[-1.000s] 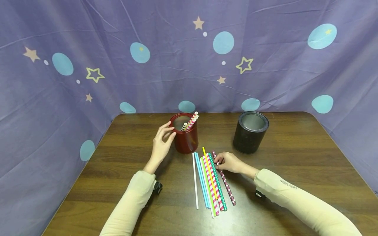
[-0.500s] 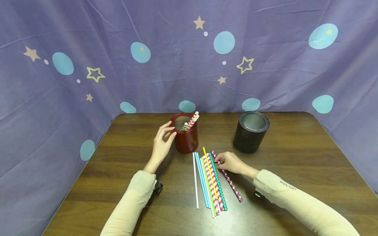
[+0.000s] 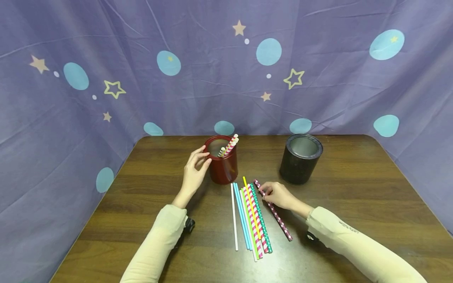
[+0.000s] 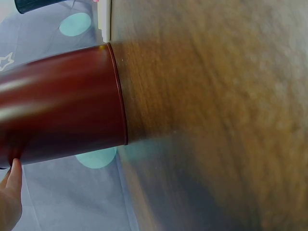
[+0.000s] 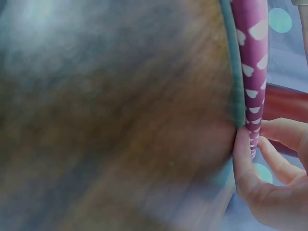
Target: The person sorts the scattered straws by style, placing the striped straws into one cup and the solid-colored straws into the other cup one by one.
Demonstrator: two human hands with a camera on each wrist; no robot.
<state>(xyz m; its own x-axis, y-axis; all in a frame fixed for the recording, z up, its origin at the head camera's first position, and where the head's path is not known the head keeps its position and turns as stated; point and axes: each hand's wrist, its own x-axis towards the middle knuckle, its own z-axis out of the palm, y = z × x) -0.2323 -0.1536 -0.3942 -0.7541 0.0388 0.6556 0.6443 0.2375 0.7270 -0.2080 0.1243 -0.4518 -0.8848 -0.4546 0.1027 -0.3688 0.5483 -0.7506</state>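
In the head view my left hand [image 3: 194,165] touches the left side of a red can [image 3: 223,169] near its rim, fingers fairly straight. Striped paper straws [image 3: 231,145] lean inside that can. My right hand [image 3: 277,194] pinches a purple straw with white hearts [image 3: 277,218] near its far end. The right wrist view shows the thumb and fingertips on either side of this purple straw [image 5: 252,62]. Just left of it lies a loose row of straws: a green dotted straw [image 3: 261,220], pink-striped straws [image 3: 255,236], a yellow straw [image 3: 252,208], blue straws [image 3: 242,216] and a white straw [image 3: 234,220].
A black can [image 3: 299,167] stands at the back right of the wooden table [image 3: 371,188], its mouth upward. Behind the table hangs a purple curtain [image 3: 212,78] with stars and blue ovals.
The near end of the purple straw has swung right, away from the green dotted straw, with my right hand shifting slightly right. My left hand has stayed at the red can.
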